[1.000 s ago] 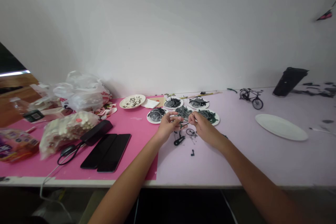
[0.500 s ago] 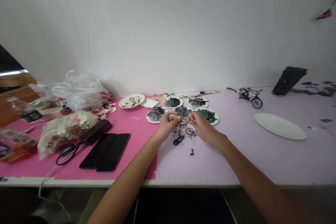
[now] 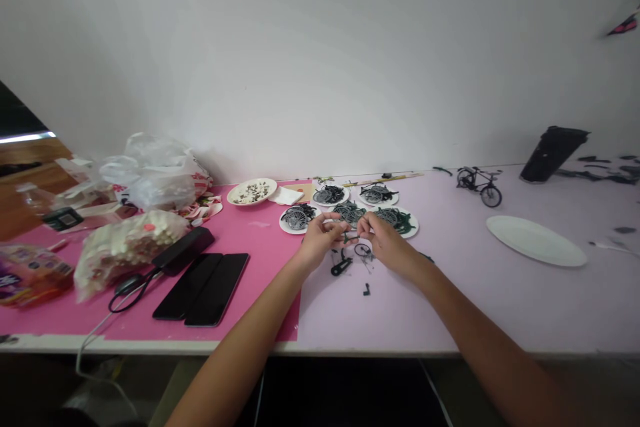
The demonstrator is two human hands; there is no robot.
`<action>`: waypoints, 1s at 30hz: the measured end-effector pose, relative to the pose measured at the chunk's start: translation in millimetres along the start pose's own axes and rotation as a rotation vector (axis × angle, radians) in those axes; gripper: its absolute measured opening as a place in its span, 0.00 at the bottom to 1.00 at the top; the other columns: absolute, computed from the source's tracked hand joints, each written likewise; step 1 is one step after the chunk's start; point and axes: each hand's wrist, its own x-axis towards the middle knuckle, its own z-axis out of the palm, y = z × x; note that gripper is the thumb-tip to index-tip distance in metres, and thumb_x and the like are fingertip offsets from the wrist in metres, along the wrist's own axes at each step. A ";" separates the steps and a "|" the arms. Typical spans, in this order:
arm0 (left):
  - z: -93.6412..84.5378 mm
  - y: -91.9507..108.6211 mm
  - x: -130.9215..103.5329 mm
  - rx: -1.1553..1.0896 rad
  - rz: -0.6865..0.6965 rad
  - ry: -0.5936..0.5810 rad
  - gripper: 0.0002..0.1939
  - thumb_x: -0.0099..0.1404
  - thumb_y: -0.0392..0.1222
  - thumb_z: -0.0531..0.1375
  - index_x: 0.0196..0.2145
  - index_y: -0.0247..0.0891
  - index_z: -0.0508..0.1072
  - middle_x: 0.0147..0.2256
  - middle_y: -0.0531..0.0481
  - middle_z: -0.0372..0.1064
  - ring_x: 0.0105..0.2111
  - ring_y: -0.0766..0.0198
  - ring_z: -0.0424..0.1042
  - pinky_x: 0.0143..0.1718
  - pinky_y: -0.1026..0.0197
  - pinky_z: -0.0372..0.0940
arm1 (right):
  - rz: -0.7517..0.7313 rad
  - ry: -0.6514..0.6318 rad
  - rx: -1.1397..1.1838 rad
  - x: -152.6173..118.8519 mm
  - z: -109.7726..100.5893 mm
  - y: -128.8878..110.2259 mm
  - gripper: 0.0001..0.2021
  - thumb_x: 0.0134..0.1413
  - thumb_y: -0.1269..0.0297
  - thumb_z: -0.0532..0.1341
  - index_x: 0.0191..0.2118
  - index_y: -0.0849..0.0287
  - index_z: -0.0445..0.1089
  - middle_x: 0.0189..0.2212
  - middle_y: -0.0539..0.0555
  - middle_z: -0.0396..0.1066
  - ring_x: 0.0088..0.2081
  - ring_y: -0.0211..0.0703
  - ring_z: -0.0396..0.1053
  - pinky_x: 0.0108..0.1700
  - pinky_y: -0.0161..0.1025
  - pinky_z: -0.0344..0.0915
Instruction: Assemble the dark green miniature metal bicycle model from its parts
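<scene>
A: What changes over the last 1 s?
B: Next to nothing. View drifts slightly; both hands keep the same pose.
A: Fingers?
B: Left hand (image 3: 320,239): thumb and fingers pinch a dark green part (image 3: 352,237). Right hand (image 3: 384,238): fingertips closed together at the part's right end. Too small to tell if they grip it or a 2nd piece.
A: Where's the part?
B: Between the 2 hands, over the lilac tabletop (image 3: 400,320), near the grey spoked wheels (image 3: 349,213).
A: Loose bits?
B: Unmoved: small wheel (image 3: 363,250), chain-guard-like piece (image 3: 341,266), L-shaped piece (image 3: 367,289) nearer the person. Toy bicycle (image 3: 480,185) stands well apart, right.
A: Meaning?
B: My read: fine fingertip work on that 1 part, mid-step. Nothing gets set down.
</scene>
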 end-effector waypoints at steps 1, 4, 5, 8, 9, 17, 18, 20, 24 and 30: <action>0.0 0.0 -0.2 -0.001 -0.003 -0.001 0.31 0.52 0.49 0.78 0.45 0.36 0.69 0.35 0.48 0.77 0.26 0.69 0.74 0.33 0.61 0.75 | 0.002 -0.006 -0.003 0.1 0.0 0.4 0.12 0.50 0.78 0.51 0.36 0.52 0.54 0.33 0.49 0.60 0.36 0.44 0.60 0.39 0.38 0.58; 0.9 1.4 -1.0 -0.014 -0.017 -0.001 0.29 0.52 0.48 0.78 0.45 0.36 0.69 0.35 0.48 0.78 0.26 0.68 0.75 0.33 0.61 0.75 | 0.020 -0.018 -0.002 0.4 0.0 2.1 0.12 0.50 0.78 0.51 0.35 0.52 0.54 0.33 0.49 0.61 0.36 0.44 0.60 0.39 0.38 0.58; 1.5 2.2 -1.3 -0.020 -0.022 0.002 0.29 0.53 0.47 0.78 0.44 0.36 0.69 0.35 0.48 0.78 0.26 0.68 0.76 0.33 0.61 0.75 | 0.025 -0.019 0.006 0.7 0.2 2.7 0.11 0.51 0.77 0.52 0.35 0.52 0.54 0.33 0.49 0.61 0.35 0.44 0.60 0.38 0.38 0.58; 3.3 4.5 -2.2 -0.033 -0.037 0.003 0.27 0.54 0.45 0.78 0.44 0.36 0.69 0.34 0.49 0.78 0.26 0.67 0.76 0.33 0.61 0.75 | 0.028 -0.006 0.047 1.5 1.1 4.3 0.09 0.55 0.74 0.52 0.35 0.51 0.52 0.34 0.50 0.61 0.35 0.44 0.59 0.37 0.38 0.58; 3.8 5.1 -2.5 -0.038 -0.039 0.004 0.27 0.55 0.44 0.77 0.44 0.36 0.69 0.33 0.49 0.77 0.26 0.67 0.76 0.33 0.61 0.75 | 0.026 0.001 0.069 1.8 1.5 4.7 0.09 0.56 0.73 0.53 0.35 0.51 0.52 0.34 0.50 0.61 0.35 0.44 0.59 0.37 0.38 0.58; 4.3 6.7 -3.7 -0.050 -0.047 0.005 0.25 0.57 0.42 0.76 0.44 0.35 0.69 0.34 0.49 0.77 0.28 0.66 0.77 0.35 0.60 0.76 | 0.007 0.022 0.133 3.4 2.9 6.8 0.09 0.59 0.72 0.53 0.35 0.51 0.51 0.34 0.49 0.63 0.35 0.43 0.61 0.37 0.37 0.59; 4.2 6.9 -3.8 -0.047 -0.046 0.003 0.25 0.56 0.42 0.76 0.44 0.35 0.69 0.34 0.49 0.77 0.28 0.66 0.77 0.35 0.60 0.76 | 0.001 0.025 0.115 3.6 2.8 7.4 0.09 0.58 0.73 0.53 0.35 0.52 0.51 0.34 0.49 0.63 0.36 0.43 0.62 0.38 0.38 0.59; 4.1 7.1 -3.8 -0.039 -0.045 0.000 0.25 0.56 0.42 0.77 0.45 0.35 0.69 0.34 0.48 0.77 0.28 0.66 0.77 0.34 0.61 0.75 | -0.002 0.033 0.075 3.9 2.9 8.6 0.08 0.58 0.72 0.53 0.35 0.52 0.53 0.34 0.50 0.64 0.36 0.44 0.63 0.39 0.39 0.60; 3.4 5.6 -2.8 -0.023 -0.044 0.006 0.27 0.54 0.44 0.77 0.44 0.35 0.69 0.34 0.48 0.78 0.27 0.67 0.77 0.33 0.62 0.75 | 0.013 0.046 0.033 3.4 3.2 8.3 0.07 0.58 0.71 0.54 0.35 0.52 0.55 0.34 0.50 0.66 0.37 0.46 0.65 0.39 0.41 0.61; 0.9 2.0 -1.4 0.020 0.012 -0.018 0.31 0.51 0.50 0.78 0.44 0.37 0.68 0.35 0.49 0.78 0.25 0.67 0.75 0.28 0.62 0.73 | 0.027 0.029 0.079 1.7 1.8 2.9 0.09 0.59 0.68 0.56 0.35 0.51 0.52 0.35 0.50 0.68 0.37 0.46 0.67 0.39 0.41 0.61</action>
